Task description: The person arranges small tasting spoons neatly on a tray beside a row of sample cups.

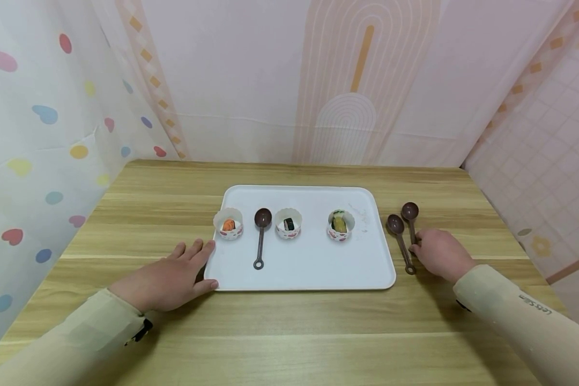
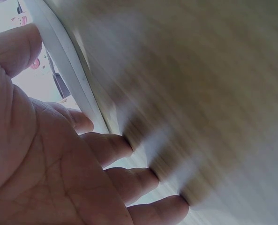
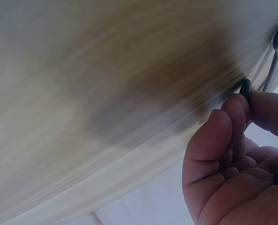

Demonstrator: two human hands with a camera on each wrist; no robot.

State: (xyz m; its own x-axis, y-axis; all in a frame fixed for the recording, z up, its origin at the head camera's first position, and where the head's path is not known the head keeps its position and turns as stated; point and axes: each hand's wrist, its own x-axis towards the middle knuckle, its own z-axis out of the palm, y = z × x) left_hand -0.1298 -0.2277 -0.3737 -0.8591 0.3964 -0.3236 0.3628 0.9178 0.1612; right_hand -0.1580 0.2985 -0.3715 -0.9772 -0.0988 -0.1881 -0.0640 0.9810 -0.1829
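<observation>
A brown measuring spoon (image 1: 410, 210) lies on a wooden tabletop (image 1: 289, 332), right of a white tray (image 1: 299, 268), its handle pinched by a person's right hand (image 1: 443, 254), presumably to leave the bowl free; a second spoon (image 1: 395, 224) rests just left of it. The left hand (image 1: 166, 279), fingers straight and spread, touches the tray's left edge, perhaps steadying it. The right-wrist view reveals the handle tip between thumb and fingers, hidden from above; only the head view shows all three paper cups (image 1: 289, 235).

wood-grain table (image 1: 309, 332), pale back cloth (image 1: 251, 91) printed with arches (image 1: 346, 110), left cloth (image 1: 53, 174) dotted with coloured hearts (image 1: 12, 236), pinkish right cloth (image 1: 545, 145) bearing a faint grid (image 1: 566, 99)
</observation>
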